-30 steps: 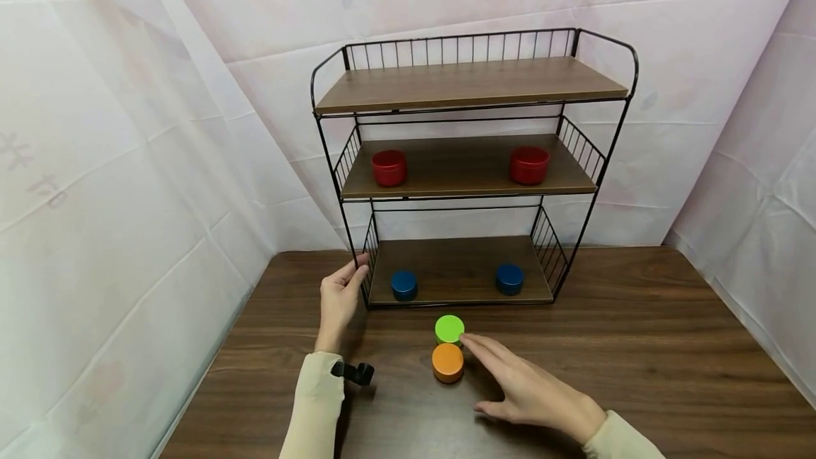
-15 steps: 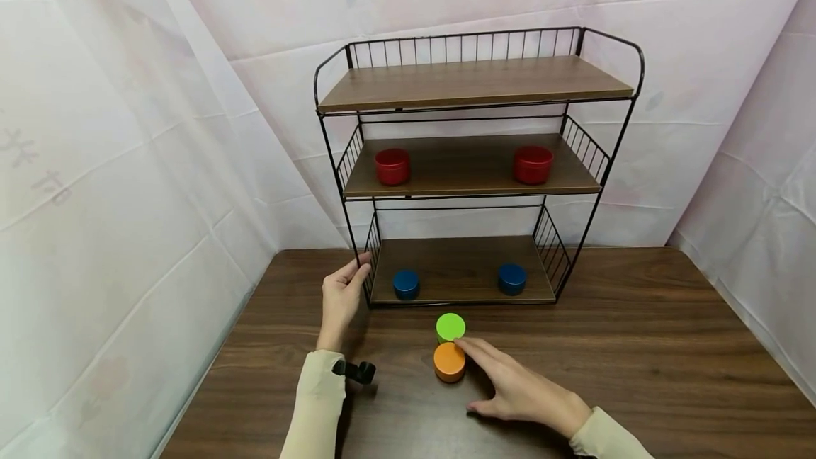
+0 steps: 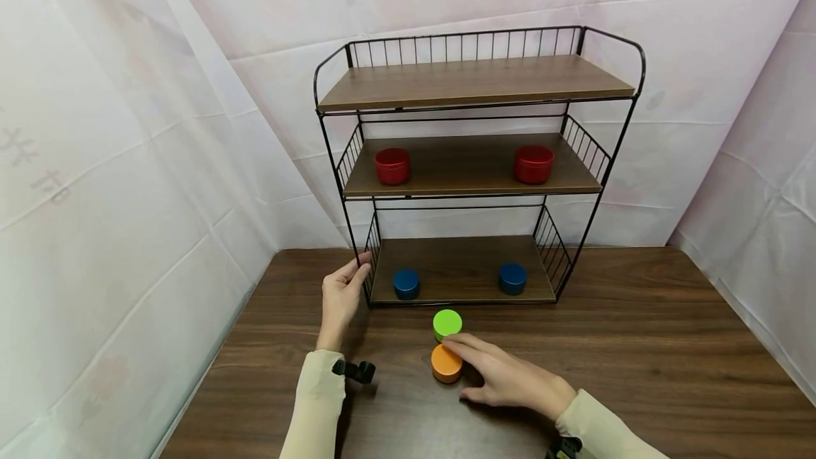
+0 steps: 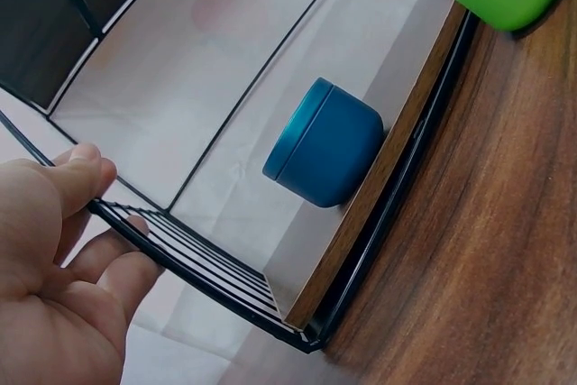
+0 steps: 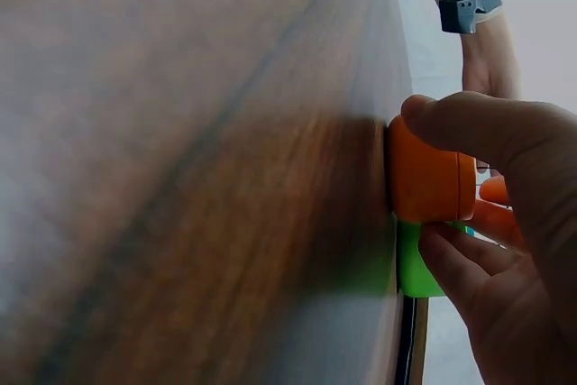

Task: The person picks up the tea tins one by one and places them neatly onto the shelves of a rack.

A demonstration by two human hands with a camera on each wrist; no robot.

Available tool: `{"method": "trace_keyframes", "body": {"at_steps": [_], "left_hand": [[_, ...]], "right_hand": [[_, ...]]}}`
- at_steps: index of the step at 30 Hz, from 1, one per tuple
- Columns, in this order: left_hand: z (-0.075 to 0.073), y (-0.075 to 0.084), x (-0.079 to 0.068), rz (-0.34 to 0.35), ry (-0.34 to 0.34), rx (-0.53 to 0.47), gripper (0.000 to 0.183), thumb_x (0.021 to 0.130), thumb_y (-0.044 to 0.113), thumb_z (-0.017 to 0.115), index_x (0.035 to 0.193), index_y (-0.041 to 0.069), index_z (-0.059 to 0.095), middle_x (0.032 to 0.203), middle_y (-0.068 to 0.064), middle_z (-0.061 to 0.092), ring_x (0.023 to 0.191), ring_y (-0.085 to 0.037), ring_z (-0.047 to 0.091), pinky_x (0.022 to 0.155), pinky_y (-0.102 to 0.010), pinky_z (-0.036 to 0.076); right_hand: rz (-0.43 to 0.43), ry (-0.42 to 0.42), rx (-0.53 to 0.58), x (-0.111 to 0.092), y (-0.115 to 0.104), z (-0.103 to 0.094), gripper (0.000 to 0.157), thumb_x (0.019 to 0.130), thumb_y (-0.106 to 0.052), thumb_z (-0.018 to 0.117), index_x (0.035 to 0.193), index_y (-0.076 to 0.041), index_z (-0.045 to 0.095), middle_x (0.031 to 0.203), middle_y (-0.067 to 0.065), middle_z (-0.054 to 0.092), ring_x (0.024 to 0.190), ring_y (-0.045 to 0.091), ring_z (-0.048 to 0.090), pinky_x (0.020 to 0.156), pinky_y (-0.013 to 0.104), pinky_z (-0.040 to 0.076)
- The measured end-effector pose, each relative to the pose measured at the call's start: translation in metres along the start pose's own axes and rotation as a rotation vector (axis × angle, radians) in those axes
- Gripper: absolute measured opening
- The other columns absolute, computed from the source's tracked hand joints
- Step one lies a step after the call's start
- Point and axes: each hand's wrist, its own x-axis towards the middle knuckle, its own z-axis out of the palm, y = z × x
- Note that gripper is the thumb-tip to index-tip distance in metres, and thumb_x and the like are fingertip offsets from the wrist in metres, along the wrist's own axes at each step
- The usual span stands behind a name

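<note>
My left hand grips the left side of a black wire rack with wooden shelves. In the left wrist view, its thumb and fingers curl round the side rail. An orange round tin stands on the table before the rack, and a green round tin stands just behind it. My right hand reaches over from the right, fingertips at the orange tin's edge between the two tins. Its thumb is apart from the orange tin in the head view. In the right wrist view, the hand partly hides both tins.
Two blue tins stand on the rack's bottom shelf, left and right. Two larger red tins are on the middle shelf. White cloth hangs behind and beside the wooden table.
My right hand has moved left, its fingertips now between the tins. The green tin has shifted slightly back, away from the orange one. My left hand stays on the rack.
</note>
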Motion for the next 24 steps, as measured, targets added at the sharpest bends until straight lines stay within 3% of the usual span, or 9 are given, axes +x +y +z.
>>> {"method": "trace_keyframes", "body": {"at_steps": [13, 24], "left_hand": [[0.0, 0.0, 0.001, -0.009, -0.024, -0.018, 0.028, 0.094, 0.012, 0.064, 0.12, 0.004, 0.068, 0.118, -0.014, 0.068, 0.114, -0.023, 0.063, 0.086, -0.012, 0.048], [0.0, 0.0, 0.0, -0.012, -0.012, 0.011, 0.029, 0.094, 0.012, 0.063, 0.12, 0.002, 0.068, 0.116, -0.013, 0.069, 0.113, -0.024, 0.063, 0.085, -0.011, 0.047]], "right_hand": [[-0.066, -0.023, -0.007, 0.016, 0.005, 0.006, 0.067, 0.085, -0.018, 0.075, 0.142, -0.001, 0.044, 0.143, 0.013, 0.049, 0.131, 0.025, 0.049, 0.103, 0.037, 0.044], [-0.041, -0.015, 0.044, 0.021, 0.008, 0.009, 0.067, 0.085, -0.026, 0.076, 0.141, -0.005, 0.046, 0.141, 0.007, 0.051, 0.127, 0.02, 0.052, 0.102, 0.035, 0.046]]}}
